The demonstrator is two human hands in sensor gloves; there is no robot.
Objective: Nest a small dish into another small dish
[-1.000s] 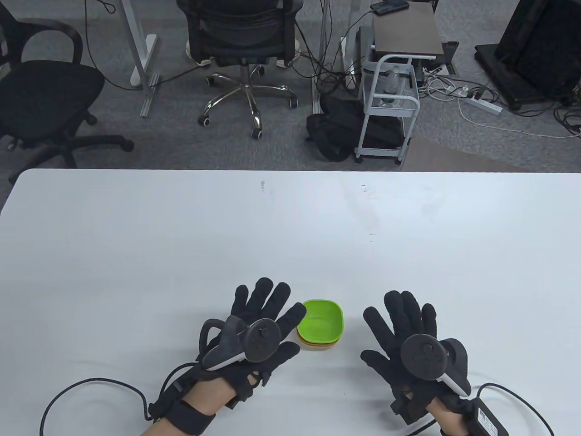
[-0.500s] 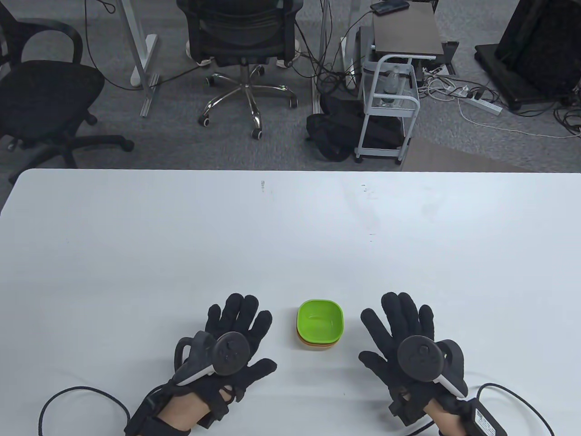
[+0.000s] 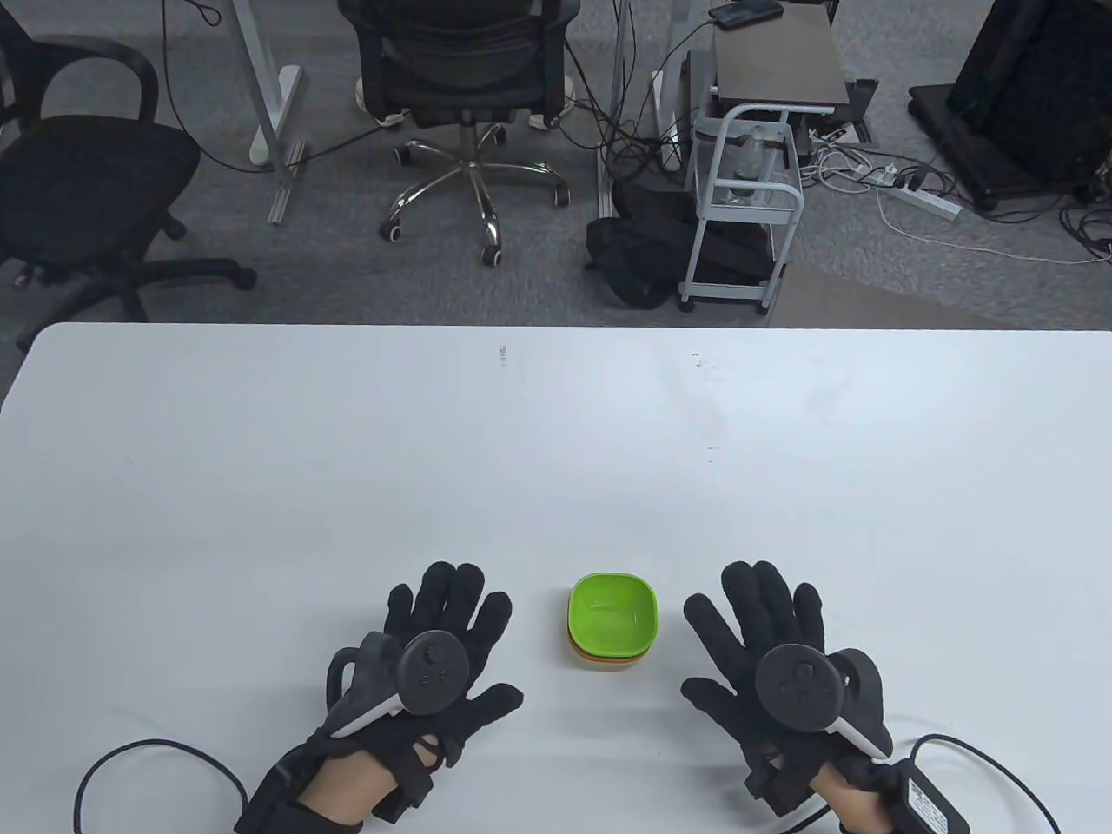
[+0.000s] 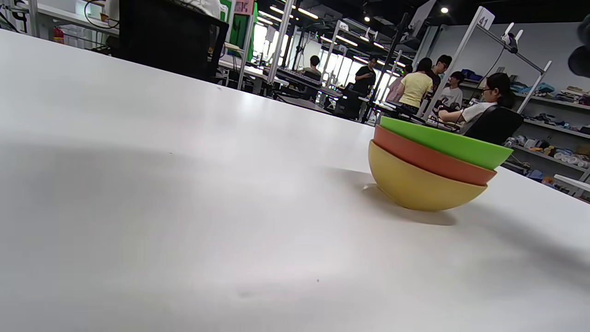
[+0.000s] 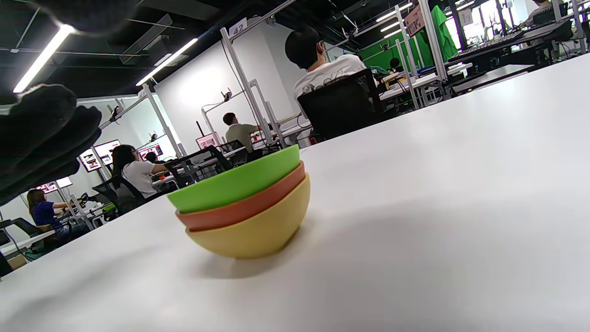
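A stack of three small dishes stands near the table's front edge: a green dish (image 3: 612, 615) on top, nested in an orange dish (image 4: 428, 161), which sits in a yellow dish (image 4: 417, 186). The stack also shows in the right wrist view, the green dish (image 5: 235, 182) on top. My left hand (image 3: 443, 638) lies flat on the table to the left of the stack, fingers spread, holding nothing. My right hand (image 3: 756, 630) lies flat to the right of the stack, fingers spread, holding nothing. Neither hand touches the dishes.
The white table (image 3: 556, 434) stretches far beyond the stack. Glove cables (image 3: 156, 756) trail at the front edge on both sides. Office chairs (image 3: 460, 95) and a small cart (image 3: 747, 200) stand on the floor behind the table.
My left hand has drawn back from the green dish's left rim, down and to the left, and now rests flat on the table. My right hand has barely moved.
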